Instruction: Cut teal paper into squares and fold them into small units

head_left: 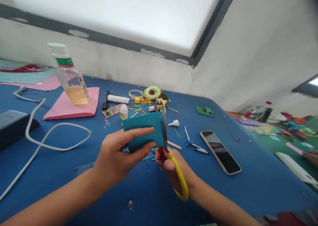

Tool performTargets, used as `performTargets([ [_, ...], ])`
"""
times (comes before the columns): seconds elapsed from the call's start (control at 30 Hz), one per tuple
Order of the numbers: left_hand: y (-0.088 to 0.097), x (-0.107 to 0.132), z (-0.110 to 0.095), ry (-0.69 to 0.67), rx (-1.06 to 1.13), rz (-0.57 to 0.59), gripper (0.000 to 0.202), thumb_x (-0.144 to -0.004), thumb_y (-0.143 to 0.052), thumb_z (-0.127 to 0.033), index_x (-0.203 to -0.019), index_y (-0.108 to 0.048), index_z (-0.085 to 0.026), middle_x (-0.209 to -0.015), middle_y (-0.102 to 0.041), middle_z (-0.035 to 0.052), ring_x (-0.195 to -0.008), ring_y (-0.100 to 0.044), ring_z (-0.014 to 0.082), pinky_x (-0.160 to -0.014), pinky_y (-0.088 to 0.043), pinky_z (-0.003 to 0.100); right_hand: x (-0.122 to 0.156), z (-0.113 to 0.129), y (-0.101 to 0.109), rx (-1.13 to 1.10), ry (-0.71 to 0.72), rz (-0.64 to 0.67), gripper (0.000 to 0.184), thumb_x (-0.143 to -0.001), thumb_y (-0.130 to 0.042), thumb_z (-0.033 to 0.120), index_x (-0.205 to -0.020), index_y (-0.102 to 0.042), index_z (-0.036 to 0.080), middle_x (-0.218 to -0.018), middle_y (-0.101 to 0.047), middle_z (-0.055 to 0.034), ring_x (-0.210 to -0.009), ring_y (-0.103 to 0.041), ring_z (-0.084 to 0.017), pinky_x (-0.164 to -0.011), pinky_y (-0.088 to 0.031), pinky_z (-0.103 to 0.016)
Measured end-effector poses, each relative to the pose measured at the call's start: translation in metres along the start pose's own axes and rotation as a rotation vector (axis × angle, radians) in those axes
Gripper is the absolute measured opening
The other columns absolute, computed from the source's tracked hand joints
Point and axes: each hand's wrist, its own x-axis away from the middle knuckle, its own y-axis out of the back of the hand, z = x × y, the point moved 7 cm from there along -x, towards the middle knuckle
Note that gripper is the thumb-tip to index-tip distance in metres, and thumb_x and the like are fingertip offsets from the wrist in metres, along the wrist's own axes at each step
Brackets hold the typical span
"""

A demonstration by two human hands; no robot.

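Observation:
A folded piece of teal paper (142,130) is pinched between the thumb and fingers of my left hand (116,153), held up above the blue table. My right hand (171,166) grips a pair of scissors (180,176) with yellow and red handles. The scissor blades point away from me and lie along the right edge of the paper; whether they are fully closed is hard to see. Below and behind my hands are small teal paper scraps (149,155) and a wooden stick (174,145).
A bottle of yellowish liquid (77,94) stands on pink paper (93,101). A white cable (62,149) loops at left. A glue bottle (124,112), a scalloped paper ring (152,92) and scraps lie behind. A phone (220,152) rests right. Another person's hand (311,157) shows far right.

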Motion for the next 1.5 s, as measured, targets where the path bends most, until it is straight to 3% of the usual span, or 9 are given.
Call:
performTargets([
  [0.17,0.002,0.001,0.0,0.027,-0.003,-0.009,0.028,-0.066,-0.074,-0.014,-0.092,-0.069,-0.022,-0.07,-0.067,-0.0067,-0.053,-0.054,0.0054,-0.051,-0.045,0.014,0.0,0.009,0.004,0.041,0.06,-0.049,0.064,-0.065,-0.034,0.082,-0.071,-0.049,0.021,-0.06,-0.049,0.0,-0.051,-0.045,-0.013,-0.047,-0.031,-0.023],
  [0.33,0.002,0.002,0.0,0.048,-0.006,-0.009,0.027,-0.066,-0.073,-0.017,-0.092,-0.07,-0.025,-0.06,-0.061,-0.0083,-0.046,-0.046,0.0053,-0.044,-0.04,0.016,0.002,0.018,0.004,0.042,0.065,-0.067,0.068,-0.067,-0.02,0.084,-0.062,-0.045,0.021,-0.051,-0.042,0.0015,-0.044,-0.038,-0.012,-0.043,-0.029,-0.023],
  [0.5,-0.001,0.003,0.003,0.082,0.002,0.017,0.024,-0.069,-0.071,-0.02,-0.092,-0.07,-0.025,-0.059,-0.062,-0.007,-0.046,-0.046,0.0072,-0.045,-0.041,0.019,0.004,0.02,0.005,0.019,0.042,-0.073,0.067,-0.068,-0.021,0.083,-0.058,-0.043,0.021,-0.047,-0.037,0.0025,-0.042,-0.036,-0.011,-0.042,-0.029,-0.023],
  [0.77,-0.002,0.002,0.01,0.178,0.061,0.027,0.026,-0.067,-0.072,-0.019,-0.092,-0.07,-0.025,-0.064,-0.065,-0.0063,-0.047,-0.049,0.0061,-0.042,-0.039,0.016,0.001,0.013,0.007,-0.045,0.025,-0.084,0.07,-0.065,-0.019,0.086,-0.063,-0.043,0.02,-0.047,-0.038,0.0033,-0.04,-0.038,-0.011,-0.041,-0.03,-0.023],
  [0.93,-0.002,0.002,0.014,0.251,0.15,0.013,0.025,-0.066,-0.073,-0.021,-0.09,-0.071,-0.024,-0.072,-0.069,-0.005,-0.058,-0.059,0.0091,-0.049,-0.046,0.015,-0.001,0.01,0.005,-0.037,0.034,-0.072,0.075,-0.061,-0.013,0.088,-0.068,-0.044,0.02,-0.053,-0.04,0.0022,-0.046,-0.039,-0.012,-0.043,-0.033,-0.023],
  [1.17,0.002,0.003,0.018,0.277,0.142,-0.031,0.026,-0.065,-0.074,-0.027,-0.091,-0.071,-0.026,-0.069,-0.068,-0.006,-0.049,-0.053,0.0061,-0.042,-0.041,0.013,0.0,0.012,0.001,-0.165,0.027,-0.061,0.076,-0.061,-0.021,0.088,-0.076,-0.048,0.019,-0.057,-0.039,0.0029,-0.049,-0.036,-0.011,-0.046,-0.034,-0.024],
  [1.33,-0.002,0.003,0.017,0.282,0.122,0.045,0.025,-0.074,-0.065,-0.03,-0.098,-0.069,-0.024,-0.076,-0.07,-0.0029,-0.044,-0.05,0.0062,-0.037,-0.037,0.016,0.001,0.033,0.004,-0.506,0.022,-0.103,0.059,-0.075,-0.034,0.075,-0.071,-0.048,0.018,-0.054,-0.043,0.0027,-0.047,-0.042,-0.011,-0.047,-0.038,-0.025],
  [1.5,-0.019,0.007,0.016,0.301,0.238,0.231,0.035,-0.077,-0.063,-0.031,-0.112,-0.064,-0.024,-0.092,-0.071,0.0013,-0.072,-0.063,0.0145,-0.061,-0.051,0.02,0.001,0.038,0.015,-0.59,0.04,-0.176,0.027,-0.084,-0.051,0.041,-0.071,-0.052,0.018,-0.057,-0.055,0.0011,-0.053,-0.054,-0.012,-0.054,-0.045,-0.025],
])
